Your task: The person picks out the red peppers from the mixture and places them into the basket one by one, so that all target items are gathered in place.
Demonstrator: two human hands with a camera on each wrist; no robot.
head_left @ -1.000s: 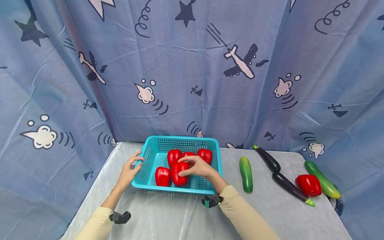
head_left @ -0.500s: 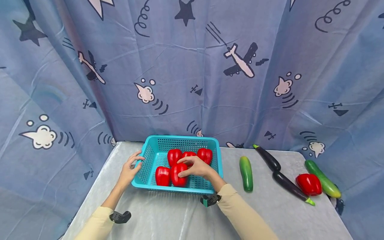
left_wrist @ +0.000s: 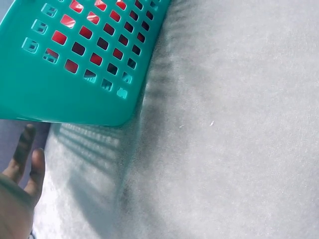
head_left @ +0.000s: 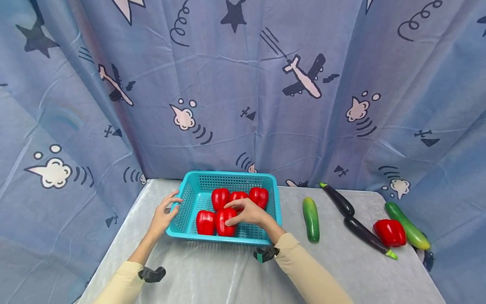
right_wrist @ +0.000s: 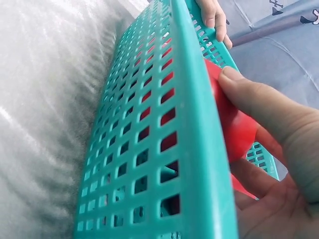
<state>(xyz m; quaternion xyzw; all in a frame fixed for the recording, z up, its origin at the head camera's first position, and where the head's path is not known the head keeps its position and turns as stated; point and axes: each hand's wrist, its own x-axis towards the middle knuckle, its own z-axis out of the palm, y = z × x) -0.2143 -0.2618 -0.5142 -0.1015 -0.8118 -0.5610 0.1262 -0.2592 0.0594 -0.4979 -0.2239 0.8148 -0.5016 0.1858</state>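
In the head view, a turquoise plastic basket [head_left: 193, 237] holds several red bell peppers. My right hand [head_left: 248, 212] is inside it, its thumb and fingers around a front bell pepper [head_left: 225, 228]. Right beside that one on the left sits another bell pepper [head_left: 205, 223]; more lie behind it, partly hidden by the hand. The right wrist view shows the thumb on the held pepper [right_wrist: 234, 124] just past the basket's rim. My left hand [head_left: 163, 215] rests at the basket's left rim with its fingers extended and thumb apart.
Right of the basket lie a cucumber [head_left: 311, 220], two eggplants [head_left: 339, 201] end to end, another red bell pepper [head_left: 390, 233] and a second cucumber [head_left: 408, 228] near the table's right edge. A patterned curtain [head_left: 228, 105] hangs behind the grey-covered table [head_left: 205, 270].
My right hand and the held bell pepper have shifted slightly left, closing the gap to the front left pepper. The left hand has stayed at the rim.
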